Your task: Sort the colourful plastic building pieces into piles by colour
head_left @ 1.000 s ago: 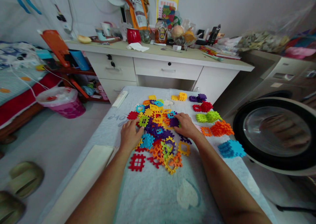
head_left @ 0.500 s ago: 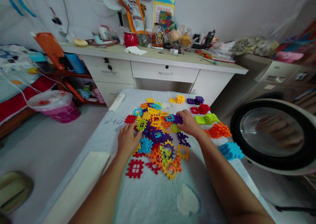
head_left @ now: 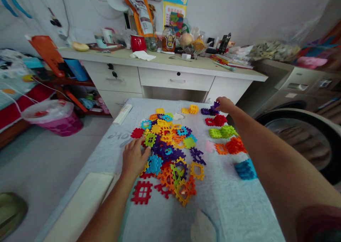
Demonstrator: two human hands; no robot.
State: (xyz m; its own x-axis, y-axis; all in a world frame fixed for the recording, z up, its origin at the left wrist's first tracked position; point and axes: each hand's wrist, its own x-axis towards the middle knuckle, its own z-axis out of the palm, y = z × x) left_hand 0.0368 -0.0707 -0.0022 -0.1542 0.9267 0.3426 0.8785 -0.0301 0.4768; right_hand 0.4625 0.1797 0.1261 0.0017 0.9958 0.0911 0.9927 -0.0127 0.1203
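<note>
My left hand (head_left: 134,157) is at the left side of a mixed pile of plastic interlocking blocks (head_left: 166,149). Its thumb and fingers close around the edge of a green window-shaped block (head_left: 150,139). Over at the far right corner, my right hand (head_left: 226,104) pinches a purple block (head_left: 215,106) at the purple stack (head_left: 205,111); the fingers partly cover it. Sorted groups run along the right: yellow blocks (head_left: 193,109), red blocks (head_left: 220,120), green blocks (head_left: 228,131), orange blocks (head_left: 236,145) and blue blocks (head_left: 245,169).
A cloth (head_left: 223,199) covers the table. A white box (head_left: 123,114) lies at its far left edge. Beyond stands a cluttered white desk (head_left: 176,73). A washing machine (head_left: 295,89) with its round door open is to the right, and a pink bin (head_left: 64,119) to the left.
My right hand has moved from the pile to the far right corner, carrying a purple block to the purple stack. My left hand stays by the green block. The view has shifted slightly.
</note>
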